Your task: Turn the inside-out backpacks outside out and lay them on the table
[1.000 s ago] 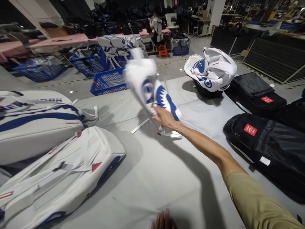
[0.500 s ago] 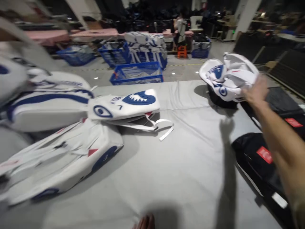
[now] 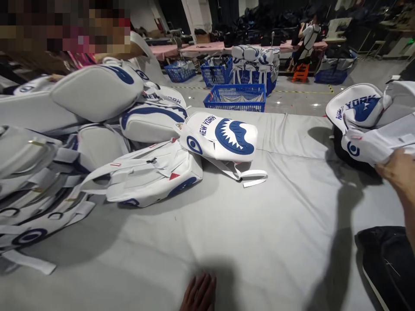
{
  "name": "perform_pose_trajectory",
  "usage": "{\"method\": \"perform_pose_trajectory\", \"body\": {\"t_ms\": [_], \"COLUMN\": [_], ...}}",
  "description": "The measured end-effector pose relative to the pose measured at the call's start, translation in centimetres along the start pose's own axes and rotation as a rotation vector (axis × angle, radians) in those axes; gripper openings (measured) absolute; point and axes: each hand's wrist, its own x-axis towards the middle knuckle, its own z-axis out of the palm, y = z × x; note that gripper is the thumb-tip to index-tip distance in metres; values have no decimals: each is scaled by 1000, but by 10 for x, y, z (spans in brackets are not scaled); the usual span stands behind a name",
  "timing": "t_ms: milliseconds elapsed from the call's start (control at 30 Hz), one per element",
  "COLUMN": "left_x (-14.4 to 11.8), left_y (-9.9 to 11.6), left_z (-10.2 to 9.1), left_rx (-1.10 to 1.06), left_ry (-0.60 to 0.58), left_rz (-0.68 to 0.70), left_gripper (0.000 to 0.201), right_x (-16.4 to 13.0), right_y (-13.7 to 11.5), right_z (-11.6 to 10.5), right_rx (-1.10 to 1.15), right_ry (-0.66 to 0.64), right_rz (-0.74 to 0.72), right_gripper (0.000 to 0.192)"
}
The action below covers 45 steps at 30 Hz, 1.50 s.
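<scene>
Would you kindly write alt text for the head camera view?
The right hand touches a heap of white shark-print bags at the table's right edge; the left hand rests flat on the grey table. More white bags pile up left.

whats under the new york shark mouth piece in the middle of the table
The shark mouth piece lies partly on a white backpack, with its loose straps trailing onto the grey table. Anything directly beneath it is covered.

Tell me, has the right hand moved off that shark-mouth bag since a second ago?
Yes. The right hand let go of the shark-mouth bag and moved right, to the white bags at the table's right edge.
</scene>
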Motion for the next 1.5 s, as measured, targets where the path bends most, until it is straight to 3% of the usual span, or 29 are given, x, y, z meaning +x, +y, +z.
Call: {"method": "perform_pose_trajectory", "body": {"t_ms": [67,133,200,300,433,533,633,800,900,1000,1133,1233,1400,1500], "left_x": [4,7,9,10,13,20,27,27,23,23,30,39,26,-9], "left_y": [0,-1,0,4,6,8,12,18,21,25,31,27,-8,-37], "left_z": [-3,-5,-3,3,4,-3,-10,-11,-8,-7,-20,-41,-80,-112], "left_rx": [24,14,-31,-115,-216,-252,-245,-264,-330,-406,-501,-672,-1078,-1097], "left_ry": [-17,-13,15,42,45,60,97,56,11,-20,-99,-213,-465,-461], "left_rz": [70,91,55,7,-12,-6,-24,-53,-102,-150,-176,-202,-261,-328], "left_gripper": [84,83,86,91,91,89,87,82,71,62,60,63,60,81], "right_x": [-49,-111,-186,-317,-498,-590,-624,-624,-637,-671,-740,-805,-934,-1018], "right_y": [-22,-47,-67,-85,-92,-89,-82,-79,-96,-125,-162,-174,-172,-171], "right_z": [11,14,10,-4,-35,-55,-67,-99,-131,-158,-195,-232,-299,-334], "right_rx": [26,157,233,211,176,91,7,22,74,121,119,89,-8,-47], "right_ry": [-90,-231,-334,-373,-416,-474,-555,-546,-536,-542,-540,-546,-615,-650], "right_rz": [-40,-74,-100,-97,-107,-82,-54,-1,13,39,30,44,119,168], "right_gripper": [29,42,34,20,44,53,46,50,58,60,61,63,62,65]}}
